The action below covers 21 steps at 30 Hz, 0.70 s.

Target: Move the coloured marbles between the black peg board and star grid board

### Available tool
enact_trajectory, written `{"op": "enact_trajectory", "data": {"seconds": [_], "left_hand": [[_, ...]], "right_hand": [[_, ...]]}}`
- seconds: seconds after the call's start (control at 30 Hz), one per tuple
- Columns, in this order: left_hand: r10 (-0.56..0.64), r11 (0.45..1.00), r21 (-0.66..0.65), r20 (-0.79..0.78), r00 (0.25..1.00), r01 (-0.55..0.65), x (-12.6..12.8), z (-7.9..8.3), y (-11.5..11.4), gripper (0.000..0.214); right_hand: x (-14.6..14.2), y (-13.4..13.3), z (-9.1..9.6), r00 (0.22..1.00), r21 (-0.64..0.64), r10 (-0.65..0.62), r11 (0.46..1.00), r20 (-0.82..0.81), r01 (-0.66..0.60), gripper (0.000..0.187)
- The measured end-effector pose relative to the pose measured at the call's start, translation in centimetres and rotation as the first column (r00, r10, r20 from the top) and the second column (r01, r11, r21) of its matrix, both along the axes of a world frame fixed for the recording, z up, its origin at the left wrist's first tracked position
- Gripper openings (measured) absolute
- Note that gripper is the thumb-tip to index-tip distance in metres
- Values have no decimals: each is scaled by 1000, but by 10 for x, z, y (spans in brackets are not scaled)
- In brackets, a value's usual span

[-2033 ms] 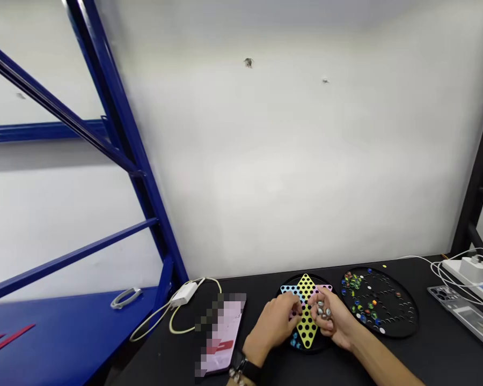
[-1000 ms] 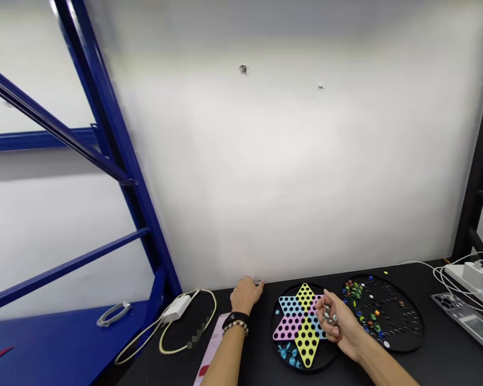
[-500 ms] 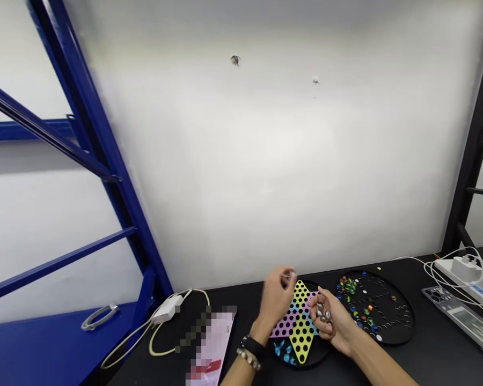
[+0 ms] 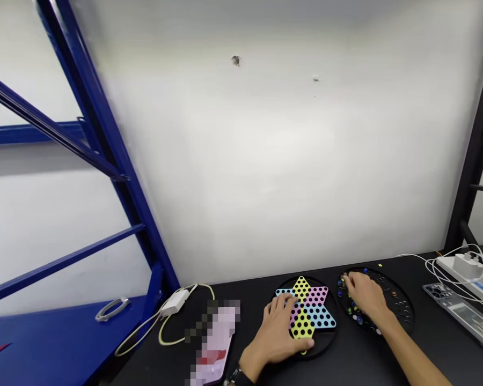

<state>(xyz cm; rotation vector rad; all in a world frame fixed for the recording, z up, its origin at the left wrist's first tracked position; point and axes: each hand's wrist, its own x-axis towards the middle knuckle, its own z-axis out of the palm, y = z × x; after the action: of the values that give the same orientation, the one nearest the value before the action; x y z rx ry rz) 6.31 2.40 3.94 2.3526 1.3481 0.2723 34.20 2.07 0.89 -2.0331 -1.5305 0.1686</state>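
Marbles of coloured glass (image 4: 359, 320) are best handled gently beneath the bent fingers of the right hand (image 4: 366, 295), whose hold cannot be told, with the yellow-pink-blue star-shaped board (image 4: 323, 317) steadied lightly under the wide-spread fingers of the left hand (image 4: 277, 331).

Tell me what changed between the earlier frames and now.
The right hand, earlier cupping marbles by the star board, has moved right, over the round tray; those marbles are out of sight, so I can't tell whether they were released. The left hand, earlier raised and pinching, is now spread over the board's left side. The phone and board stayed put.
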Motion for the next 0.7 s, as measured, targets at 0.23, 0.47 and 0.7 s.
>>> {"op": "enact_trajectory", "data": {"seconds": [0.23,0.47,0.7], "left_hand": [[-114,986,-130,-37,993,109,-14,4,8,107],[22,998,63,56,998,-25,-44,3,27,59],[121,993,10,-35,992,-121,-59,-1,32,58]], "right_hand": [[-1,-2,0,956,-36,27,999,292,-17,31],[-56,-17,0,860,-24,500,865,104,-501,32],[-74,-29,7,863,5,468,878,191,-478,21]]}}
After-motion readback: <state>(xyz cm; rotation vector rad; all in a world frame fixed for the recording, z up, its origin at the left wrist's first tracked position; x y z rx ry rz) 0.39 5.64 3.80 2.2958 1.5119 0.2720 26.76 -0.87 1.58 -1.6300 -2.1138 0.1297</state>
